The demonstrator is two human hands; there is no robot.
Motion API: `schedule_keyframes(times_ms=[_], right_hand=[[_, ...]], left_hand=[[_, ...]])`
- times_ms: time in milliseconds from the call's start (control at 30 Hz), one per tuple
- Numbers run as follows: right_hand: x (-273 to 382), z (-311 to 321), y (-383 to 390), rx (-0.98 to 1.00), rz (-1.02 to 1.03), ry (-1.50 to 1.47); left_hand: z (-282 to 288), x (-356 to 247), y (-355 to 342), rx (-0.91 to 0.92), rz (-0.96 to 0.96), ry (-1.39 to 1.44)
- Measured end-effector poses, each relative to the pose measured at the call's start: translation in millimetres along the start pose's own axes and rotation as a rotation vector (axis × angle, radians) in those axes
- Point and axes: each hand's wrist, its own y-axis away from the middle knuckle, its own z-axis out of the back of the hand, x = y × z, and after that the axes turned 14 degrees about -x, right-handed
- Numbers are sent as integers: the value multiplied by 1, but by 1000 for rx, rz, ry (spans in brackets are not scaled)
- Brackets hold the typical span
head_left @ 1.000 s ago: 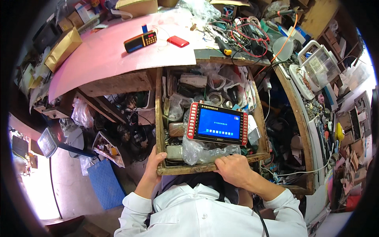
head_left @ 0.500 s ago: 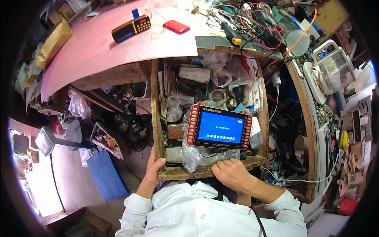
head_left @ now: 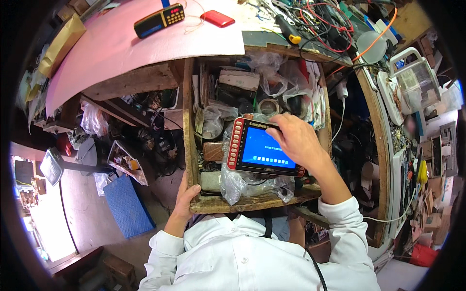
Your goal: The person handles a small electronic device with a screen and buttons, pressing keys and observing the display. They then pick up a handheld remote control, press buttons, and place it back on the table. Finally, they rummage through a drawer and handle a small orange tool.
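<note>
Holding the front left corner of an open wooden drawer [head_left: 257, 205]: left hand [head_left: 185, 199], thumb over the rim, other fingers mostly hidden. Portable media player [head_left: 262, 150], red-framed, screen lit blue, lies on a clear plastic bag [head_left: 235, 188] in the drawer. Writing: gold characters along its top bezel, partly behind the right hand [head_left: 297, 139]; a pale line mid-screen, its end covered; a row of small icons below; tiny marks on the bottom bezel. Pocket radio [head_left: 160, 21] on the pink sheet [head_left: 204, 41] shows red lit digits. Right fingers bend at the player's top edge, thumb over the screen; cannot tell whether they grip it. Change: half a second earlier the right hand is on the drawer's front rim; now it is over the player. Left hand keeps the same corner
</note>
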Motion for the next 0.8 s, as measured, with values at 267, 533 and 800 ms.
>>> schedule_keyframes(times_ms=[267, 533, 800], right_hand=[[-25, -16, 0, 106, -97, -248], [-11, -24, -12, 335, 28, -337], [17, -30, -46, 93, 13, -49]], left_hand=[[-6, -4, 3, -9, 3, -7], [-3, -5, 0, 39, -27, -33], [-2, -12, 3, 13, -64, -164]])
